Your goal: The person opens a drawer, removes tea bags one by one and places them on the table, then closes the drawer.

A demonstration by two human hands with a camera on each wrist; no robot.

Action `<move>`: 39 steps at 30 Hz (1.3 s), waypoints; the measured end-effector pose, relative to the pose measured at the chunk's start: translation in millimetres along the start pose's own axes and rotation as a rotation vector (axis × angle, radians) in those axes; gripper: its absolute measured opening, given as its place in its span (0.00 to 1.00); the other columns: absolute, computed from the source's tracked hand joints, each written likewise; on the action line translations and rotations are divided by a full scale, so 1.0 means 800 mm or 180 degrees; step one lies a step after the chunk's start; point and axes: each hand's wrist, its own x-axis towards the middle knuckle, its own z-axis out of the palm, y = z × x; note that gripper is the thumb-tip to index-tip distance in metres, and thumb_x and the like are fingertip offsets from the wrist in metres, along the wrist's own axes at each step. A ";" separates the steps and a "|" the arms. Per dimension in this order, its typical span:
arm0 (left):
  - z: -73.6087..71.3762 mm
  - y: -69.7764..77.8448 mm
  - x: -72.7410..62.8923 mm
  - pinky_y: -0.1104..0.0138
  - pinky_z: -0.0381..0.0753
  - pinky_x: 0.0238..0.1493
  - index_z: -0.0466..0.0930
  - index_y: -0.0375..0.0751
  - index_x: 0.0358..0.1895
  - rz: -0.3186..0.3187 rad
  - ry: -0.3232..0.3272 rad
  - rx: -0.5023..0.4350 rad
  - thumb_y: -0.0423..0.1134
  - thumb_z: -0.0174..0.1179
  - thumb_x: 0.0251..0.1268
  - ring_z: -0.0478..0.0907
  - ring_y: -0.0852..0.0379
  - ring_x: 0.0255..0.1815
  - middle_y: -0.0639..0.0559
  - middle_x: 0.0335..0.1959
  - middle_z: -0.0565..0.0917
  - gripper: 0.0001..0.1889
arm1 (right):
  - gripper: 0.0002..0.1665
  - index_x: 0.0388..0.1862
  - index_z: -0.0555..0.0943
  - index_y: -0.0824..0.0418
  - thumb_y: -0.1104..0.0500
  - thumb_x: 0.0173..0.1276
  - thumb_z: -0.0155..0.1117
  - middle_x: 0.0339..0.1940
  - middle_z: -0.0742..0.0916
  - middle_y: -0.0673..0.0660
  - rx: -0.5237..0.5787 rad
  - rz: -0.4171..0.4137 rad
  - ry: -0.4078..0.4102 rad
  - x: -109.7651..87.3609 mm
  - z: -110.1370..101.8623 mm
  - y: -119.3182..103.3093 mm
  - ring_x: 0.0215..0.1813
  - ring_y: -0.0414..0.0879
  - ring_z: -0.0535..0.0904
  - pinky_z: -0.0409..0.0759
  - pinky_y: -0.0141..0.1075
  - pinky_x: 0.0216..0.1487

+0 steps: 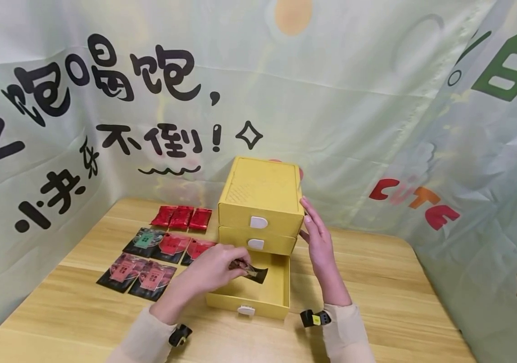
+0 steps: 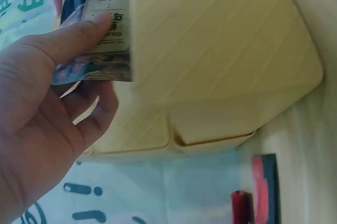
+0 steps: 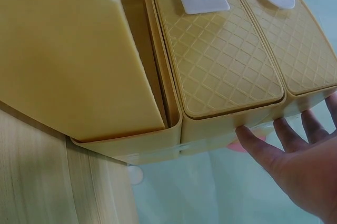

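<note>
My left hand [image 1: 215, 268] pinches a dark flat sachet [image 1: 257, 275] over the pulled-out bottom drawer [image 1: 269, 308] of a yellow drawer unit [image 1: 265, 184]. In the left wrist view, thumb and fingers hold this sachet [image 2: 113, 45] by its edge; it has a pale printed label, and the drawer's front covers part of it. On the unit's right side rests my right hand [image 1: 321, 247]. The right wrist view shows its fingers [image 3: 258, 148] spread and fairly straight along the casing. Both upper drawers [image 3: 226, 50] are closed and have white pull tabs.
Left of the unit, dark sachets [image 1: 154, 276] with pink or green labels lie in rows on the wooden table [image 1: 367, 282]. Behind them are three red packets [image 1: 181, 218]. A printed cloth [image 1: 331, 126] hangs around the back and sides.
</note>
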 end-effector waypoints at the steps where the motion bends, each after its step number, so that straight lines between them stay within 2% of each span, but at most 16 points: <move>1: -0.004 0.000 -0.002 0.63 0.85 0.43 0.85 0.50 0.40 0.0040 0.0055 -0.0003 0.36 0.74 0.62 0.84 0.61 0.39 0.59 0.36 0.88 0.08 | 0.30 0.82 0.67 0.53 0.48 0.86 0.47 0.83 0.65 0.44 -0.0009 0.0005 0.0000 0.000 0.000 0.000 0.82 0.45 0.60 0.66 0.61 0.75; 8: -0.029 -0.007 -0.020 0.67 0.84 0.42 0.89 0.51 0.41 0.0115 0.0286 0.0005 0.36 0.74 0.62 0.82 0.64 0.40 0.63 0.38 0.89 0.07 | 0.29 0.82 0.67 0.50 0.47 0.86 0.46 0.83 0.66 0.42 -0.0086 0.0033 0.0016 0.001 -0.001 0.000 0.81 0.45 0.62 0.68 0.58 0.74; 12: -0.045 -0.016 -0.033 0.68 0.84 0.40 0.90 0.49 0.43 0.0072 0.0299 -0.0034 0.35 0.74 0.62 0.82 0.64 0.40 0.61 0.39 0.89 0.08 | 0.30 0.82 0.66 0.51 0.47 0.86 0.46 0.83 0.65 0.43 -0.0072 0.0033 0.0015 0.001 -0.001 0.001 0.81 0.45 0.62 0.68 0.59 0.74; 18: -0.066 -0.035 -0.050 0.63 0.87 0.44 0.90 0.47 0.43 0.0020 0.0221 0.0084 0.32 0.74 0.61 0.84 0.61 0.42 0.58 0.42 0.89 0.09 | 0.29 0.82 0.67 0.51 0.47 0.86 0.46 0.83 0.66 0.43 -0.0077 0.0033 0.0017 0.000 -0.001 0.002 0.81 0.45 0.61 0.67 0.61 0.74; 24: -0.084 -0.047 -0.065 0.58 0.88 0.49 0.88 0.48 0.45 -0.0214 0.0007 0.0180 0.30 0.71 0.65 0.86 0.59 0.46 0.59 0.45 0.88 0.10 | 0.29 0.82 0.67 0.51 0.47 0.86 0.46 0.83 0.66 0.43 -0.0076 0.0019 0.0010 0.000 -0.001 0.002 0.81 0.45 0.62 0.68 0.60 0.74; 30: -0.096 -0.049 -0.074 0.62 0.86 0.44 0.86 0.51 0.42 -0.0552 -0.0348 0.0281 0.30 0.71 0.65 0.82 0.64 0.42 0.63 0.40 0.83 0.11 | 0.30 0.82 0.66 0.52 0.48 0.86 0.46 0.83 0.66 0.43 -0.0063 0.0008 0.0007 0.001 -0.001 0.001 0.81 0.45 0.62 0.68 0.60 0.74; 35: -0.098 -0.046 -0.076 0.64 0.83 0.38 0.82 0.51 0.39 -0.0766 -0.0657 0.0323 0.28 0.70 0.65 0.77 0.66 0.36 0.63 0.37 0.81 0.12 | 0.30 0.82 0.66 0.52 0.47 0.86 0.46 0.83 0.65 0.44 -0.0080 0.0005 0.0002 0.001 -0.001 0.000 0.81 0.46 0.61 0.67 0.61 0.75; 39: -0.093 -0.044 -0.076 0.66 0.80 0.35 0.79 0.49 0.37 -0.0907 -0.0886 0.0231 0.23 0.65 0.65 0.73 0.64 0.33 0.61 0.33 0.79 0.14 | 0.30 0.82 0.66 0.52 0.47 0.86 0.46 0.83 0.65 0.44 -0.0080 -0.0004 -0.0005 0.001 0.000 0.000 0.81 0.46 0.61 0.67 0.61 0.75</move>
